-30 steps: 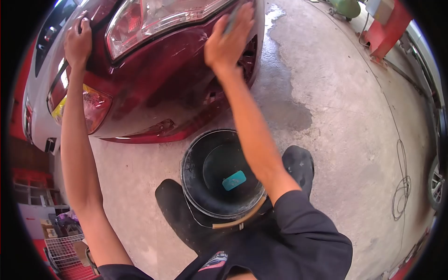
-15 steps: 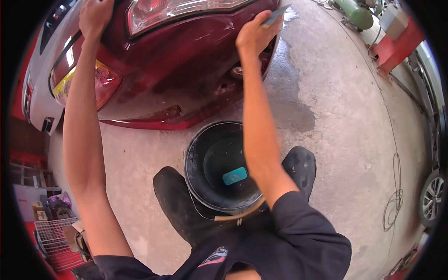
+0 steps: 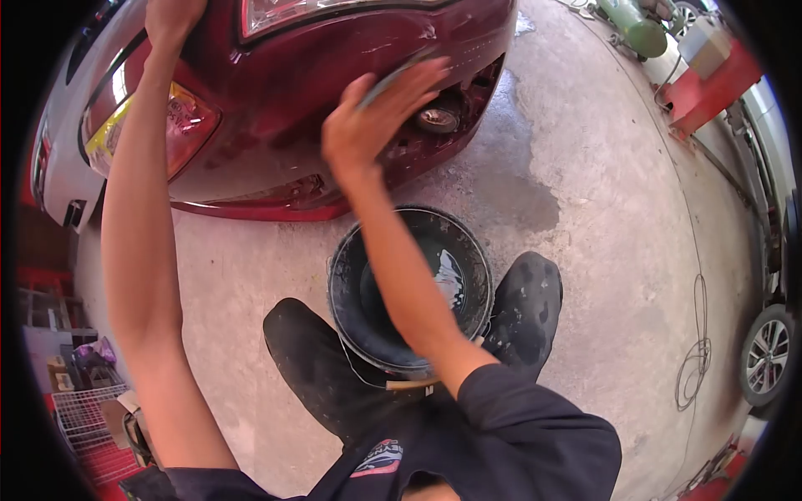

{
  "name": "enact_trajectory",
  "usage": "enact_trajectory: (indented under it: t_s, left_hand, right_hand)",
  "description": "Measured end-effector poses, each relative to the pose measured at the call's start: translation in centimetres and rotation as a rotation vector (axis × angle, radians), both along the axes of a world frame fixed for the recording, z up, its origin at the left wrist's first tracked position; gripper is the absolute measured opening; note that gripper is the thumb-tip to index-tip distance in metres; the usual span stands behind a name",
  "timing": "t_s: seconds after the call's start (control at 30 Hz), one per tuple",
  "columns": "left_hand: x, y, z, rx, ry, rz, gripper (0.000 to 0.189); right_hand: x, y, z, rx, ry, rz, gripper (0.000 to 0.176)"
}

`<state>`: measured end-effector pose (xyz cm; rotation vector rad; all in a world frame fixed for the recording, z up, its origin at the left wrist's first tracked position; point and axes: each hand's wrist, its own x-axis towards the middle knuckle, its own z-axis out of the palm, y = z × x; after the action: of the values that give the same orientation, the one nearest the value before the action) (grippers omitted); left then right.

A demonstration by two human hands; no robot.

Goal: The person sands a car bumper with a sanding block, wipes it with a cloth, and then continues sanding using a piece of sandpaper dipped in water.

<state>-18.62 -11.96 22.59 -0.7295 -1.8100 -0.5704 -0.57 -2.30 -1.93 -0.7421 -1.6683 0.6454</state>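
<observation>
My right hand [image 3: 368,125] is flat over the dark red car bumper [image 3: 284,108], fingers stretched, with a thin grey sheet of sandpaper [image 3: 391,81] under them, pressed to the bumper. Pale scuffs mark the paint nearby. At the top left my left hand [image 3: 174,23] rests on the car's bodywork; its fingers run out of view. Below my right forearm stands a black bucket [image 3: 338,292] with dark water in it, between my knees. The forearm covers part of the bucket's inside.
A red and yellow light [image 3: 180,134] sits left on the car, a round lamp [image 3: 439,118] in the bumper's lower opening. A coiled cable [image 3: 693,371] lies on the concrete floor at right, near a wheel [image 3: 766,355]. A wire basket [image 3: 88,417] stands at lower left.
My right hand has swept left and down across the bumper with the sandpaper, from its right edge. My left hand stays on the car. The teal block in the bucket is now out of sight.
</observation>
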Motion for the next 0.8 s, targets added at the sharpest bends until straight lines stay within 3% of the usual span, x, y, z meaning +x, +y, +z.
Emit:
enact_trajectory:
  t_s: [0.1,0.17,0.27,0.33,0.37,0.4,0.47,0.57,0.67,0.7,0.73,0.8]
  left_hand:
    - [-0.3,-0.3,-0.5,0.003,-0.013,0.016,0.038]
    - [-0.7,0.0,-0.4,0.006,-0.018,0.009,0.039]
    - [-0.7,-0.2,-0.3,-0.011,-0.027,0.001,0.041]
    - [-0.9,-0.1,-0.2,-0.021,-0.03,0.041,0.041]
    - [-0.9,-0.2,-0.1,-0.009,-0.024,0.041,0.041]
    - [-1.1,-0.3,-0.3,0.005,-0.018,0.04,0.041]
    - [-0.8,-0.2,-0.5,-0.007,-0.029,0.015,0.041]
    - [-0.1,-0.3,-0.2,-0.021,-0.05,-0.021,0.04]
    - [0.5,0.0,-0.1,0.004,-0.035,-0.032,0.04]
    - [1.0,-0.1,-0.4,0.012,-0.027,-0.034,0.04]
    - [1.3,-0.1,-0.5,0.017,-0.017,-0.033,0.04]
    - [0.4,-0.3,-0.5,0.013,-0.046,-0.003,0.041]
  right_hand:
    - [-0.5,-2.3,-3.7,0.144,0.067,0.111,0.083]
    - [1.2,3.4,-0.9,0.151,0.035,0.077,0.08]
    - [0.8,8.4,3.2,-0.128,0.181,0.049,0.075]
    - [0.3,3.6,3.2,0.027,0.041,0.014,0.079]
    - [1.5,-1.0,3.6,0.132,-0.248,0.046,0.079]
    - [2.5,-5.0,2.2,0.207,-0.233,0.335,0.081]
    - [2.1,-5.8,-0.5,0.391,-0.397,0.149,0.082]
    - [2.0,2.0,3.4,0.09,-0.132,0.013,0.082]
    - [1.1,2.6,3.9,0.083,-0.054,-0.006,0.083]
    - [1.3,-0.7,3.0,0.169,-0.142,0.027,0.083]
    - [1.9,-4.3,1.7,0.203,-0.21,0.228,0.084]
    - [2.1,-4.8,0.1,0.319,-0.317,0.232,0.085]
